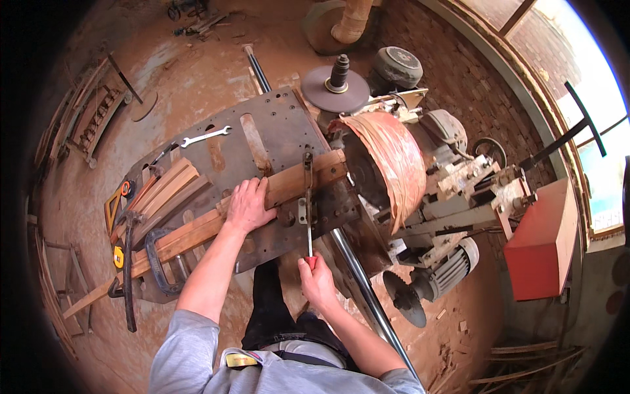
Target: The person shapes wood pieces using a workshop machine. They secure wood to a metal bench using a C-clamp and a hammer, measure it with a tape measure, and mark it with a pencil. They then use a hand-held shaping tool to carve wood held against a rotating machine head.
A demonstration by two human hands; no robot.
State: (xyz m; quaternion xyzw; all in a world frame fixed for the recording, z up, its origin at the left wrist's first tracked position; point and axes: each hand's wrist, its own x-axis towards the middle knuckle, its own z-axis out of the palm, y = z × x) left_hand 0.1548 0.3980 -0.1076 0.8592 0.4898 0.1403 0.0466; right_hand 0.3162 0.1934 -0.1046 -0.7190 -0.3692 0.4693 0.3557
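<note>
My left hand lies on a wooden strip near its middle, fingers stretched over its top and thumb apart. The strip crosses the dark steel machine table diagonally. My right hand is closed round the red handle of a metal lever clamp that reaches over the strip. At the table's left are stacked wood strips, a black C-clamp, a hammer and a yellow tape measure. A wrench lies beyond the strip.
A grey disc, a pink-covered wheel, a toothed blade, a motor and a red housing stand to the right. A steel rail runs under the table. Scraps lie on the floor.
</note>
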